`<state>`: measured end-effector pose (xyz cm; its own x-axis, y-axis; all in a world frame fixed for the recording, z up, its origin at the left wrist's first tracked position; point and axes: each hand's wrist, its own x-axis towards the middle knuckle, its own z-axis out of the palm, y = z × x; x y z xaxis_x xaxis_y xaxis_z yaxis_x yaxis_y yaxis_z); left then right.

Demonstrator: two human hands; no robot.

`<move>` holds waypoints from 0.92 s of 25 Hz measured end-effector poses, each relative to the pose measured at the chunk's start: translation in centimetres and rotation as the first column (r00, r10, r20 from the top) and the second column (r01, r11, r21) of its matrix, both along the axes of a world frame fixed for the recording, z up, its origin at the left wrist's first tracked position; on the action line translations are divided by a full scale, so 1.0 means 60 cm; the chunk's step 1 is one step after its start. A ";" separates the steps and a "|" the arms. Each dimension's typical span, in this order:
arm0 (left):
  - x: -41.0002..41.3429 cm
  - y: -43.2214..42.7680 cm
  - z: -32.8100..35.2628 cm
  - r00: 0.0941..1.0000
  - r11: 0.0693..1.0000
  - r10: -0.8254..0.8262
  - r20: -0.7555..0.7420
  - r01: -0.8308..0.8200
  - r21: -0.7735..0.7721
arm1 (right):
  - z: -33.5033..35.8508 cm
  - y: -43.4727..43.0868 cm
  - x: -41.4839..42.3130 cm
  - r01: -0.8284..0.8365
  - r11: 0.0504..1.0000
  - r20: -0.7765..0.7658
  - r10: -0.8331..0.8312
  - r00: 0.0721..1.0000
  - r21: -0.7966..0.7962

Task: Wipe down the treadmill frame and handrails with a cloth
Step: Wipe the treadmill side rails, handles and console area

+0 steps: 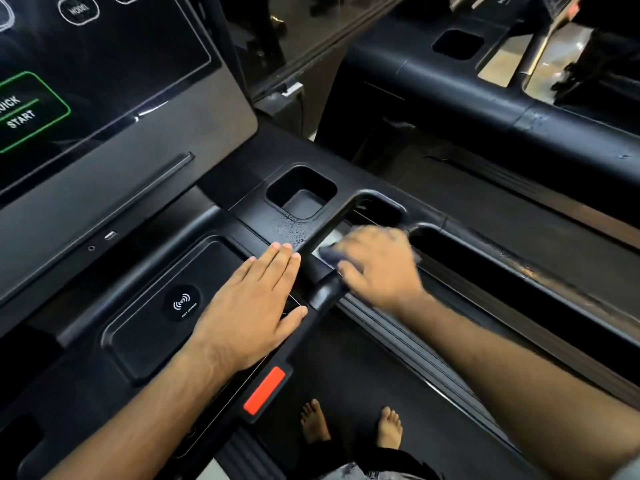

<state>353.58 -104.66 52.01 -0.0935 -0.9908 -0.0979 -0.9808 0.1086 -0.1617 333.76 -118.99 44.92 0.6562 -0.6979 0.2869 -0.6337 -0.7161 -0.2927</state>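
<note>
**Cloth at the inner handrail, one palm flat on the console**

From the head camera, looking down: the left hand [249, 306] lies open, palm down and fingers straight together, on the black console tray [138, 341], just right of the wireless charging mark [186, 303]. Its fingertips reach the foot of the inner handrail [332, 230], a black bar that slants from the console down towards the belt.

The right hand [377, 268] is on the far side of that bar and blurred. Its fingers are bent over a dark cloth [329, 253], holding it bunched against the handrail's right face. Little of the cloth shows beyond the fingers.

Small droplets sit on the frame between the cup holder [301, 192] and the bar. A red tab [265, 389] marks the console's lower edge. Two bare feet [315, 420] stand on the treadmill belt [363, 368]. The screen [104, 64] upper left shows a green-outlined quick start button [20, 109]. A neighbouring treadmill [450, 84] stands to the right.
</note>
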 end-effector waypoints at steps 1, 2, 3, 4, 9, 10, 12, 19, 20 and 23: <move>0.000 0.001 0.000 1.000 1.000 -0.003 0.004 0.003 -0.002 | 0.006 -0.020 -0.003 0.164 0.985 0.028 -0.166 0.986 0.051; 0.000 0.002 0.001 1.000 1.000 -0.002 0.007 0.002 -0.003 | 0.005 -0.023 -0.001 0.312 0.942 0.020 -0.317 0.948 0.120; 0.000 0.003 0.001 1.000 1.000 -0.001 0.012 0.001 -0.002 | -0.002 -0.007 0.009 0.361 0.924 0.017 -0.366 0.930 0.125; 0.000 0.004 0.001 1.000 1.000 -0.002 0.015 0.002 -0.004 | -0.009 0.016 0.022 0.288 0.956 0.015 -0.289 0.957 0.057; 0.000 0.007 0.001 1.000 1.000 0.000 0.016 0.000 -0.001 | -0.006 -0.046 -0.019 0.295 0.952 -0.007 -0.296 0.955 0.086; 0.000 0.007 0.002 1.000 1.000 0.001 0.016 -0.001 0.000 | -0.007 -0.042 -0.012 0.391 0.911 -0.012 -0.393 0.919 0.134; -0.001 0.006 0.003 1.000 1.000 0.000 0.009 0.000 0.008 | -0.013 0.006 0.015 0.310 0.945 -0.010 -0.310 0.951 0.107; 0.007 0.007 0.002 0.998 0.998 -0.053 -0.036 0.053 0.015 | 0.001 0.027 0.030 0.397 0.590 0.289 -0.747 0.598 0.703; 0.012 0.008 0.005 0.996 0.996 -0.082 -0.034 0.083 0.018 | 0.004 0.062 0.055 0.324 0.510 0.348 -0.826 0.443 0.797; 0.031 0.011 0.011 0.986 0.985 -0.165 -0.004 0.165 0.042 | 0.010 0.101 0.088 0.141 0.369 0.350 -0.926 0.141 0.919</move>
<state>355.41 -104.00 52.69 -0.2555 -0.9568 -0.1386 -0.9490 0.2755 -0.1529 339.06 -112.94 45.50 -0.2870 -0.8883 -0.3586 0.0958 0.3459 -0.9334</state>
